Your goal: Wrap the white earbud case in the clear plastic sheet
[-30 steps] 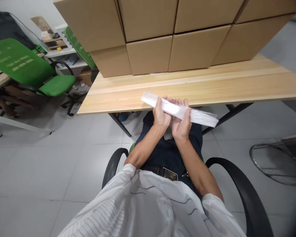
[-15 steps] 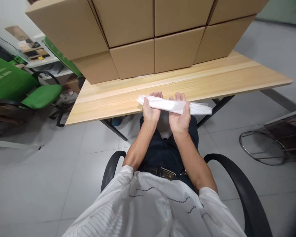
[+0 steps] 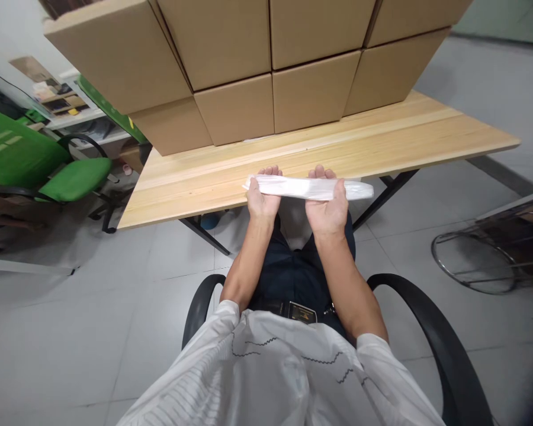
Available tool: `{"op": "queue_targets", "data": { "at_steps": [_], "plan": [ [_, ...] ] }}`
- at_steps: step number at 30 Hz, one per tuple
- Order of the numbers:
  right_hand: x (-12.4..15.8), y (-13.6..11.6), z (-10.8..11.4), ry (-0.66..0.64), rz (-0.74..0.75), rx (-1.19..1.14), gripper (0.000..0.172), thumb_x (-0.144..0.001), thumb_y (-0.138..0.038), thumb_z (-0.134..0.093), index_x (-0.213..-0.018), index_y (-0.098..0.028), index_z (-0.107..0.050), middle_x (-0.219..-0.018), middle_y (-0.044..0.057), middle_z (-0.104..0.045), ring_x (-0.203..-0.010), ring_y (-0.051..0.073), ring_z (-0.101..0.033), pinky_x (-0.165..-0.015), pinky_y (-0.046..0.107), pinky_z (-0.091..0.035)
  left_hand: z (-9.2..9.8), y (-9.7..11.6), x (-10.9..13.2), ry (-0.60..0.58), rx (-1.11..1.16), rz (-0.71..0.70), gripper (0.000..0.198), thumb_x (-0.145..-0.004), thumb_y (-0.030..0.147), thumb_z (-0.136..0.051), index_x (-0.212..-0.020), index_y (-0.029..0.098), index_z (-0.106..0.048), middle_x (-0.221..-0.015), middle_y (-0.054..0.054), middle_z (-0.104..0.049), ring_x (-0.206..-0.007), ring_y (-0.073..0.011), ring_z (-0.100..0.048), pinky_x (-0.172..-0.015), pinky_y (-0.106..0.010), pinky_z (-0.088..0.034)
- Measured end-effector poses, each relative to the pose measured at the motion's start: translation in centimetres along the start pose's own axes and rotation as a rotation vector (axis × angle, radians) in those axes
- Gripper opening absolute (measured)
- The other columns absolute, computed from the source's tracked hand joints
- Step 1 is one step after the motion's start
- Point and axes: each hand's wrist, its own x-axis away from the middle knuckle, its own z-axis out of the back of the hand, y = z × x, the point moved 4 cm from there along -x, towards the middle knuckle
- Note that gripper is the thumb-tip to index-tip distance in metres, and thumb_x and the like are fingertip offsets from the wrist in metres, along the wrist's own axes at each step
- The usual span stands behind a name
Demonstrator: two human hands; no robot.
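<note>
A folded white plastic bag (image 3: pixel 299 187), long, narrow and slightly shiny, lies level across both palms near the front edge of the wooden table (image 3: pixel 444 127). My left hand (image 3: pixel 265 201) grips it close to its left end, thumb on top and fingers underneath. Toward the other end my right hand (image 3: pixel 327 214) holds it the same way, palm up with the thumb pressed over it. Its right tip sticks out past my right thumb. The fingertips of both hands show beyond its far side.
Cardboard boxes (image 3: pixel 235 109) stand stacked in two rows along the back of the table. A green chair (image 3: pixel 77 177) is at the left, near shelves (image 3: pixel 77 118). Black armrests (image 3: pixel 444 331) flank me. A round metal frame (image 3: pixel 473 263) is on the right.
Both hands have shifted slightly left with the plastic bag, and the right hand has moved a little farther from the left. The bag now lies more level.
</note>
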Motion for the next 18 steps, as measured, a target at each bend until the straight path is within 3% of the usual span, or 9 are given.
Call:
{"op": "queue_targets", "data": {
  "at_steps": [6,14,18],
  "plan": [
    [-0.3,-0.1,0.1,0.049,-0.026,-0.058,0.028,-0.116,-0.05,-0.06,-0.109,-0.025,-0.069,-0.129,0.007,-0.081,-0.15,0.024,-0.068,-0.138,0.054,-0.052,0.3,0.9,-0.7,0.01,0.016,-0.001,0.05,-0.124,0.027,-0.029,-0.091,0.019,-0.066,-0.091,-0.007,-0.076,-0.101,-0.0191,-0.081,-0.108,-0.042,-0.067],
    [-0.6,0.0,0.6,0.079,-0.027,-0.074,0.03,-0.117,-0.05,-0.058,-0.103,-0.026,-0.067,-0.112,0.004,-0.079,-0.133,0.023,-0.076,-0.136,0.052,-0.053,0.6,1.3,-1.0,0.031,0.069,0.065,0.052,-0.124,0.021,-0.03,-0.082,0.02,-0.06,-0.071,0.002,-0.062,-0.07,-0.0127,-0.068,-0.101,-0.034,-0.064],
    [-0.7,-0.2,0.6,0.058,-0.016,-0.08,0.033,-0.118,-0.05,-0.055,-0.098,-0.027,-0.066,-0.099,0.001,-0.075,-0.111,0.021,-0.079,-0.128,0.05,-0.059,0.7,1.5,-1.1,0.004,0.105,0.096,0.055,-0.125,0.02,-0.027,-0.078,0.02,-0.055,-0.065,0.006,-0.053,-0.058,-0.009,-0.059,-0.086,-0.027,-0.062]
  ]
}}
